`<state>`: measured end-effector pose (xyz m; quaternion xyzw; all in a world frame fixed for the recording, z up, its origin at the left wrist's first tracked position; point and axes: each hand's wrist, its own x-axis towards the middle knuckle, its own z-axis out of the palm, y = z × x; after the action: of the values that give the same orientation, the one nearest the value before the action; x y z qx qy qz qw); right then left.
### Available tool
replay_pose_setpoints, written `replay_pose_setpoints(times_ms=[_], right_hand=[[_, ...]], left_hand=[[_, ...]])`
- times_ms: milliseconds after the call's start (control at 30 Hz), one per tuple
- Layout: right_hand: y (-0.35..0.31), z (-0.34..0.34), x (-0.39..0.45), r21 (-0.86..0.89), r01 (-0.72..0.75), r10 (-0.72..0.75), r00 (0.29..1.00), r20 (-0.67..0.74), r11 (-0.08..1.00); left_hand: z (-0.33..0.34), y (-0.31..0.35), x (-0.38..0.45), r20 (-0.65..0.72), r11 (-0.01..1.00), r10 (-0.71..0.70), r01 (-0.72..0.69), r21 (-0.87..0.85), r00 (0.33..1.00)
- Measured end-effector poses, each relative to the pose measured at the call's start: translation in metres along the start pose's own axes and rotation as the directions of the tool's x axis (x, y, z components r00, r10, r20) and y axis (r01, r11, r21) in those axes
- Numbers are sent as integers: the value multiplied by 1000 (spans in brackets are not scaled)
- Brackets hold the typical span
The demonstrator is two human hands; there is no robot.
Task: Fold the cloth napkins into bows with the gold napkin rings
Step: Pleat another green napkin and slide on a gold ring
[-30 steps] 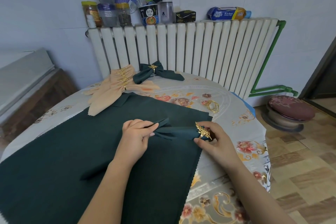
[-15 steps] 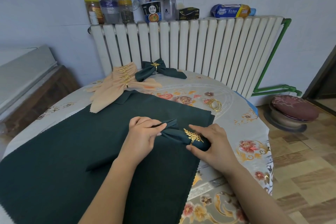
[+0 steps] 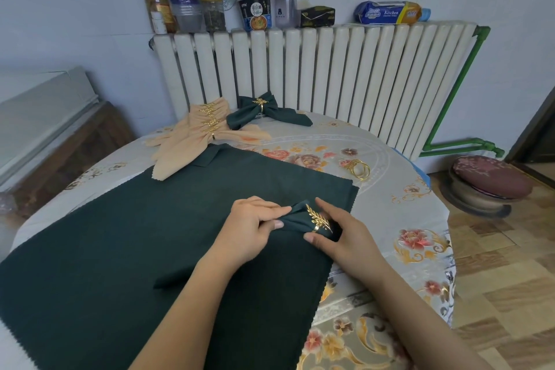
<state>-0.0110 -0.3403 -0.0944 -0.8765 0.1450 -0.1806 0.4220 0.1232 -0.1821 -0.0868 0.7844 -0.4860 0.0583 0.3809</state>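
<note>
A folded dark green napkin (image 3: 295, 218) lies on a stack of flat green napkins (image 3: 150, 234) at mid-table. A gold leaf napkin ring (image 3: 317, 217) sits around it. My left hand (image 3: 250, 227) pinches the napkin's left part between thumb and fingers. My right hand (image 3: 339, 231) grips the ring and the napkin's right end. A finished green bow (image 3: 264, 112) with a gold ring lies at the back, beside several peach bows (image 3: 195, 137). Spare gold rings (image 3: 359, 168) rest on the tablecloth to the right.
The round table has a floral cloth (image 3: 417, 219). A white radiator (image 3: 315, 78) stands behind it, with jars, bottles and packets on top. A low cushioned stool (image 3: 486, 186) sits on the floor at the right. A wooden cabinet (image 3: 60, 141) is at the left.
My right hand has slid the gold ring leftward along the folded napkin, toward my left hand. The hands are now closer together.
</note>
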Motion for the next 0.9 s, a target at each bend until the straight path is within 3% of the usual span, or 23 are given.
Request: replay_pose_setpoints(times_ms=[233,400,634,900], right_hand=[[4,-8,3,157,-93,65,983,172,983],[2,-8,5,126,-144,106,958,266,982],[8,-6,4,147,-96,61,972,226,984],[10,-1,1,176,-72,58,995,87,982]], left_hand=[[-6,9,-3,257,990,-127,137,-18,958],[-5,12,-5,357,983,-180,178,39,916],[-3,16,-1,456,983,-155,90,163,876],[-4,10,-1,490,977,-211,190,94,846]])
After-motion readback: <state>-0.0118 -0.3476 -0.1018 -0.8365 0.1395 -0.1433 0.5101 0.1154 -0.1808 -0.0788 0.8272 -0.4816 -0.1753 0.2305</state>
